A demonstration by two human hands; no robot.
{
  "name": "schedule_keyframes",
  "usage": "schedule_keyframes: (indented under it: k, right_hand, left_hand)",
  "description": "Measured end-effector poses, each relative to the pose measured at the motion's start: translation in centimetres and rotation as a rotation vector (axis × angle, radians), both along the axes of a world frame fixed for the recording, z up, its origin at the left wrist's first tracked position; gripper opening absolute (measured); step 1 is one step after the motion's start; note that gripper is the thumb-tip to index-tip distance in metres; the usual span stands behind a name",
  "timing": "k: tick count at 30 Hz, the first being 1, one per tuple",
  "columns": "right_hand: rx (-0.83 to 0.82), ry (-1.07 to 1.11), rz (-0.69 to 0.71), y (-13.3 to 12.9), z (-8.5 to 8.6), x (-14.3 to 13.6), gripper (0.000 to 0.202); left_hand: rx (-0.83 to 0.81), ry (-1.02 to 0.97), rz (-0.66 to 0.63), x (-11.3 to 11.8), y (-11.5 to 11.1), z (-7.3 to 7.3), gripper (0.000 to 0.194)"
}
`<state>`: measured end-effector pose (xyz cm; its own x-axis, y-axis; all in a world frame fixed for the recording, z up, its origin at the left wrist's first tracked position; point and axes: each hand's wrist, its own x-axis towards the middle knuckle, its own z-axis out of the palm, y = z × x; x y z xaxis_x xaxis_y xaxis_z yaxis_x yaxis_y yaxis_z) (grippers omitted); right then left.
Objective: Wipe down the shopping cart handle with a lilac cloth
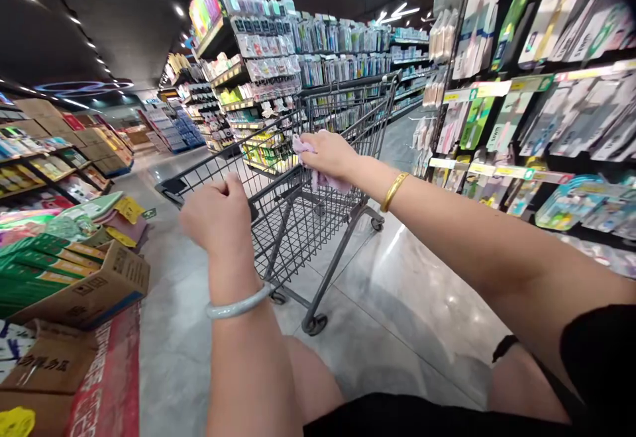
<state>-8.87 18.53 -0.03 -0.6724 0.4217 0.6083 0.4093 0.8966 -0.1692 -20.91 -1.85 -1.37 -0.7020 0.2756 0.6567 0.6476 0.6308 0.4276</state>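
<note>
shop aisle: a glossy grey floor (179, 357) runs between shelves, with blister-packed goods (566, 106) hanging at the right and an open brown cardboard box (114, 278) low at the left.
cart: a dark grey wire-mesh shopping cart (298, 242) stands on the floor just in front of the person, upright on its small dark wheels (315, 324).
cloth: a crumpled lilac cloth (330, 182) is at the cart's upper side rim, bunched under the right hand and hanging slightly below it.
right hand: the right hand (325, 152) is closed around the cloth, with part of it poking out past the fingers; a gold bangle (393, 192) circles that wrist.
left hand: the left hand (216, 215), above a pale grey bangle (238, 303), is curled over the cart's black handle (173, 187); its fingertips are hidden.
feel of the cloth: likely light, soft and limp, easy to bunch; best taken in a folded wad, since loose edges could snag on the wire.
feel of the cart: probably stiff and fairly heavy, yet quick to roll or swivel if pushed sideways; the handle looks the surest hold, and the smooth rim may be slippery if damp.
</note>
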Motion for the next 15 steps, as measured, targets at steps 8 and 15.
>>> schedule_keyframes:
  k: [8,15]
  right_hand:
    - [0.045,-0.047,0.119,-4.5,0.2,1.0,0.033]
    - [0.069,-0.139,0.188,-6.6,1.3,4.2,0.029]
  left_hand:
    - [0.063,0.052,0.255,-2.4,-2.5,0.6,0.058]
    - [0.104,0.031,0.227,-4.0,-4.6,0.6,0.058]
